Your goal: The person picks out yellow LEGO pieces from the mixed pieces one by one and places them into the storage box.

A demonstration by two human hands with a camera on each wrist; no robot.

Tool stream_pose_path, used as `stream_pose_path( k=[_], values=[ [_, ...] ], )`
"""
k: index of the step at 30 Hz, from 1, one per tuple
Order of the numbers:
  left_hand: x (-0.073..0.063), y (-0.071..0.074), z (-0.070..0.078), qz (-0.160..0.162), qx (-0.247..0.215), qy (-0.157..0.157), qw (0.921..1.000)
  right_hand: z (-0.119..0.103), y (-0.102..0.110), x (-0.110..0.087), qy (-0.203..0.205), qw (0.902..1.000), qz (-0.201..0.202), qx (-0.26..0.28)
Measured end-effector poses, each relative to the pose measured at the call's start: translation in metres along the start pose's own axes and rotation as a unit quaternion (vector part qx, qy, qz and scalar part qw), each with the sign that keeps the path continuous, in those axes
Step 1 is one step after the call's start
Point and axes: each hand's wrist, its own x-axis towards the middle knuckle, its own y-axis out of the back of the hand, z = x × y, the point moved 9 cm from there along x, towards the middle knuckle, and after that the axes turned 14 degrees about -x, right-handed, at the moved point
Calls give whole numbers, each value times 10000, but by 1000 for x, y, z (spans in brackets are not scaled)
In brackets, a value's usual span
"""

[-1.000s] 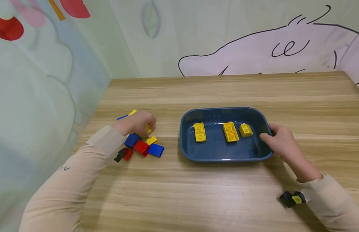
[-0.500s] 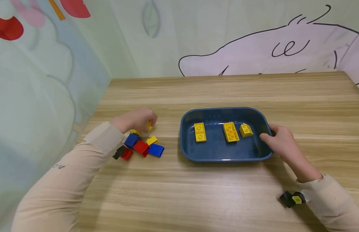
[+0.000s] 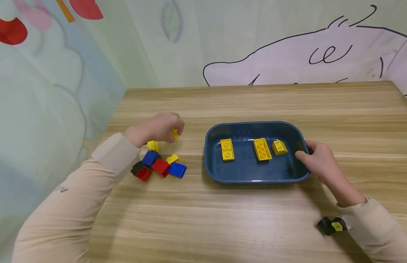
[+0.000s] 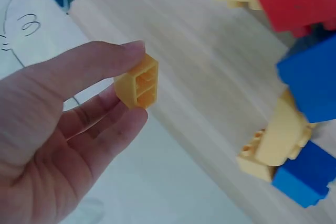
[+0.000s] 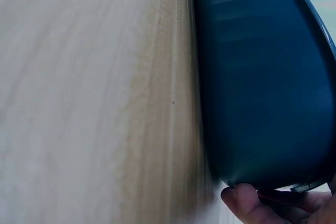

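Between thumb and fingers my left hand pinches a small yellow toy brick, its hollow underside showing in the left wrist view. The hand hovers above the table just beyond a pile of bricks. In that pile are a dark blue brick, a red brick, a blue brick and yellow ones. My right hand grips the right end of a dark blue tray, thumb over the rim. Inside the tray lie several yellow bricks, apart from one another except two squares that touch at the left.
The wooden table meets a painted wall at its back and left. A black and yellow piece sits by my right cuff. At the pile's left edge, a black object lies against a red brick.
My left hand has risen away from the pile, moving back and slightly right with the yellow brick. A yellow brick behind the pile has come into view. Right hand and tray have stayed put.
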Motion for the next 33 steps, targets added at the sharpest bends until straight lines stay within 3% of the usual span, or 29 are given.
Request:
stream_pose_path(
  k=[13,23,33],
  values=[
    [8,26,29,343,-56,-306,9989,-1,0,0,5,10000,-42,38],
    [14,25,48,232,15,-270,9994,0,-1,2,-22,10000,-24,13],
    [23,26,61,295,-20,-538,9981,0,0,1,-15,10000,-12,-14]
  ],
)
